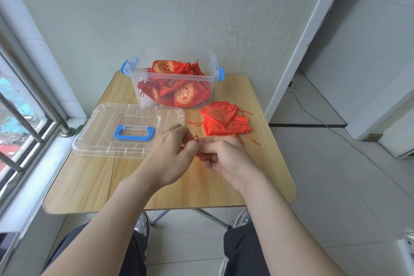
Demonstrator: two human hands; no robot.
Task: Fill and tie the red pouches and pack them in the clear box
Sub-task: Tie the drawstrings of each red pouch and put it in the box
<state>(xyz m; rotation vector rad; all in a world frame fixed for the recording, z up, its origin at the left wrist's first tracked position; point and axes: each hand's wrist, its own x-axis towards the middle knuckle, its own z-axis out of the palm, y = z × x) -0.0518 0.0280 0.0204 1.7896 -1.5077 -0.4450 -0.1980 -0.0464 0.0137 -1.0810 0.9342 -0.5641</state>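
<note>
Hands meet low over the middle of the bench [89,177] in the head view. The left hand [172,152] has its fingers curled, pinching a loop of red drawstring [194,139] that pokes up between the two sets of fingertips. The right hand [224,157] is curled too, its fingertips touching the left's, with a scrap of the same red cord at its lower fingers. The pouch body on this cord is hidden behind the hands.

Just beyond the right hand lies a flat pile of empty pouches [224,121], their cords trailing over the wood. Further back, against the wall [156,18], stands the clear box [140,76] with blue latches on both ends, open at the top and heaped with filled pouches [183,94] printed with gold roundels. Its lid [100,141] lies flat to the left of the hands, near the left knuckles, blue handle [134,133] up.

The bench is a small pale wood-grain top with rounded corners on metal legs. A window [22,107] with bars runs along the left, grey floor tiles [324,175] spread to the right, and a thin cable [313,114] crosses them near a doorway. Dark trousers [246,251] and shoes show below the bench's near edge.
</note>
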